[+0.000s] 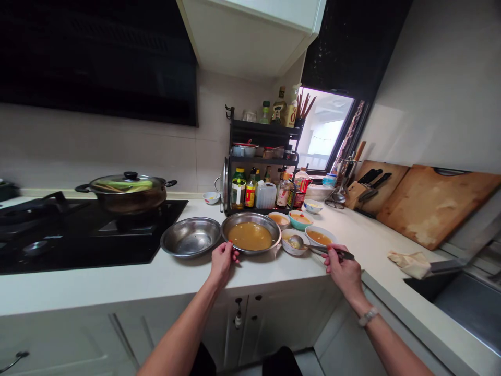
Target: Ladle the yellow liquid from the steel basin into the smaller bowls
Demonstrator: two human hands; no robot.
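Observation:
My left hand [224, 262] pinches the near rim of a metal basin [275, 236] that holds yellowish-brown soup [250, 236]. In my right hand [344, 270] is the handle of a metal ladle [296, 241], its bowl over a small white bowl [294, 251] just right of the basin. More bowls of similar liquid stand close by: a white one [320, 237] under the ladle's far side, a turquoise-rimmed one [300, 221] and another bowl [279, 219] behind. Left of the soup basin rests a second metal basin [191, 237] with nothing visible in it.
A lidded pot [131, 196] stands on the black gas stove [117, 245] at left. Behind the basins rises a black rack [260, 128] of bottles and jars. Cutting boards [434, 203], a knife block [358, 196], and a cloth [410, 263] near the sink [465, 303] lie right.

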